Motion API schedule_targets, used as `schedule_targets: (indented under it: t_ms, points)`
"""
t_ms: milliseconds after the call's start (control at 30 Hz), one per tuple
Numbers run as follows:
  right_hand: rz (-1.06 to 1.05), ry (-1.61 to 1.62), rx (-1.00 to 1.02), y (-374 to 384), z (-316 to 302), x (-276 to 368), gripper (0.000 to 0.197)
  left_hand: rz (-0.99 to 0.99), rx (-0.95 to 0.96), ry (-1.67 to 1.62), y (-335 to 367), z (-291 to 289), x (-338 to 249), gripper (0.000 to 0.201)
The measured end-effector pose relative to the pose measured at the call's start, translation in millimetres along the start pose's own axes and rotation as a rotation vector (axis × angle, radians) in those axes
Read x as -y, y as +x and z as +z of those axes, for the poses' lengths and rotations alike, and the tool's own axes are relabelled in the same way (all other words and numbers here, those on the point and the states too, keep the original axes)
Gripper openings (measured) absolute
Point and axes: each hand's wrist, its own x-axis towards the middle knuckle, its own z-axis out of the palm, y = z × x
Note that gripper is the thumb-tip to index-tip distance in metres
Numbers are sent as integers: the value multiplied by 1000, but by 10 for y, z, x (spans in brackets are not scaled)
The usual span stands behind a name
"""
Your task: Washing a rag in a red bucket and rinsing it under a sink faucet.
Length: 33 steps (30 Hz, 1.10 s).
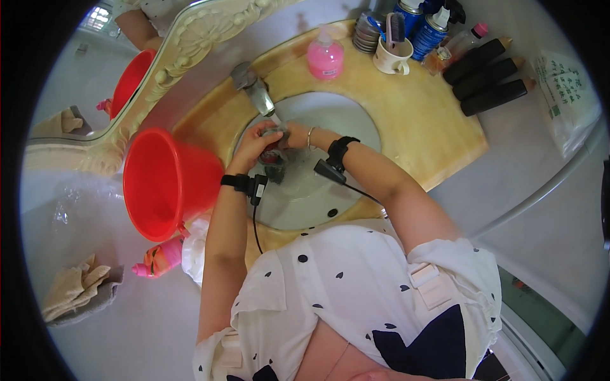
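Under the chrome tap, both hands are closed on a small dark grey, wet-looking piece of cloth with a reddish patch; its exact kind does not show. My left hand grips it from the left, thumb on top. On its right side, my right hand has curled fingers against it, partly hidden, with a bangle at the wrist. A loose end of the cloth hangs over the white oval sink, where greyish water appears to lie.
A large red bucket stands left of the sink, beside a pink bottle. Behind the sink are a pink soap pump bottle, a mug and blue spray cans. Dark tubes lie at the right back. A framed mirror borders the left.
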Motion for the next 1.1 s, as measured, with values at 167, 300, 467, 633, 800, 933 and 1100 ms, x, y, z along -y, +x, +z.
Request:
schedule_targets:
  t_ms: [167, 300, 467, 633, 800, 933, 1100]
  points:
    - [118, 450, 101, -349, -640, 457, 58, -41, -197, 438, -216, -202, -3, 42]
    - [-81, 891, 46, -375, -663, 564, 76, 38, 103, 565, 8, -411, 364, 46]
    - [-87, -34, -337, -424, -436, 455, 70, 175, 10, -48, -39, -43, 152, 38]
    - [-69, -7, -52, -361, -460, 647, 50, 172, 26, 216, -195, -180, 57, 33]
    - [71, 75, -85, -341, -276, 1092, 32, 270, 16, 469, -215, -609, 585, 31]
    - [4, -215, -185, -129, 100, 1146, 29, 172, -162, 121, -413, -664, 574, 37]
    - [216, -807, -214, 300, 753, 774, 31, 270, -331, 192, -433, -112, 301, 55]
